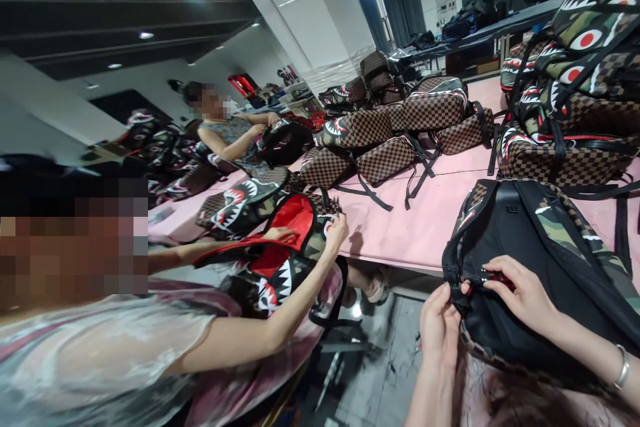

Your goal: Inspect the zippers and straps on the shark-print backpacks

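Observation:
A backpack (525, 240) lies in front of me, its black padded back panel facing up, with camouflage and brown-checkered edges. My left hand (440, 320) is closed at the backpack's left edge, its fingers pinching the black shoulder strap (453, 253) near its lower end. Just to the right, my right hand (523, 293) is closed too, thumb and forefinger pressed together over the back panel. A small dark piece shows at its fingertips; I cannot make out what it is. A silver bracelet (621, 367) circles my right wrist.
A pink-topped table (390, 233) runs away from me, bearing several checkered bags (385, 160). More shark-face backpacks (565, 147) are piled at the right. On my left, a co-worker handles an open red-lined backpack (297, 220); another person (225, 133) works farther back. A white pillar (305, 13) stands behind.

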Action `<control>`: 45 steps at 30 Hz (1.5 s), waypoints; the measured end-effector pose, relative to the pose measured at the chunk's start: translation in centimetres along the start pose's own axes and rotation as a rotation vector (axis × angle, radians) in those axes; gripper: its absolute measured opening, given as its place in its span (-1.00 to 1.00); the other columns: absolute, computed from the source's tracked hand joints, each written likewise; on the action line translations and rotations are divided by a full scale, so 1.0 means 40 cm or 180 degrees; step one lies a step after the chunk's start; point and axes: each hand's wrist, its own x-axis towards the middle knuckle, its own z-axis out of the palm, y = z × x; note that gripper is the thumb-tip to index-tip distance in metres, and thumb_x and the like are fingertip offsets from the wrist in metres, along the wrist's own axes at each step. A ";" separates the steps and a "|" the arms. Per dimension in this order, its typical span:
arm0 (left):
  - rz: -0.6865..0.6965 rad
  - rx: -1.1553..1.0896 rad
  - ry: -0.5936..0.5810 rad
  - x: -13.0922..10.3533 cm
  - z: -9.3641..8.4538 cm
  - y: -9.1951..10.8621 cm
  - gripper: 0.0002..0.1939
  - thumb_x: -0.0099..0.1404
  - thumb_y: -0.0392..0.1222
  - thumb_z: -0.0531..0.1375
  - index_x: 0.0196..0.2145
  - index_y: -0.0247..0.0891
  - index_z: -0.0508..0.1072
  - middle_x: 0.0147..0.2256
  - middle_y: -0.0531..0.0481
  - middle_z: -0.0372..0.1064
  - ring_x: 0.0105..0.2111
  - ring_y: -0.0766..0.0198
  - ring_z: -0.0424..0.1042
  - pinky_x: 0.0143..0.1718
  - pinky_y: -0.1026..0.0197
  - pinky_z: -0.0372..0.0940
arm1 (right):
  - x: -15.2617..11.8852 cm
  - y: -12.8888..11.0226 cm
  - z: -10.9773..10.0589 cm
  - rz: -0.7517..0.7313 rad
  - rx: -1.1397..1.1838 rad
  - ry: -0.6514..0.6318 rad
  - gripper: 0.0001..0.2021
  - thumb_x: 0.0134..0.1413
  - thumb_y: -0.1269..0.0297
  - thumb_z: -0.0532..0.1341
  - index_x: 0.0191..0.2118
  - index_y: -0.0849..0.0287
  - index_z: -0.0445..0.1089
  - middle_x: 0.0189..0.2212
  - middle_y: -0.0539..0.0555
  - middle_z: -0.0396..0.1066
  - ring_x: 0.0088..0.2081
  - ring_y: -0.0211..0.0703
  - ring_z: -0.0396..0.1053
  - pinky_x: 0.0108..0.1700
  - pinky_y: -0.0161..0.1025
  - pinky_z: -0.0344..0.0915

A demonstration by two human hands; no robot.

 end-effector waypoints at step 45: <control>0.0413 0.0469 -0.0154 -0.048 0.016 -0.027 -0.73 0.01 -0.11 0.29 -0.38 -0.37 0.54 -0.36 -0.14 0.49 -0.31 0.17 0.44 -0.19 0.19 0.24 | 0.001 -0.069 -0.003 -0.0264 -0.0675 0.0131 -0.84 0.18 0.35 0.04 -0.36 0.16 0.33 -0.39 0.10 0.40 -0.31 -0.15 0.37 -0.22 -0.21 0.27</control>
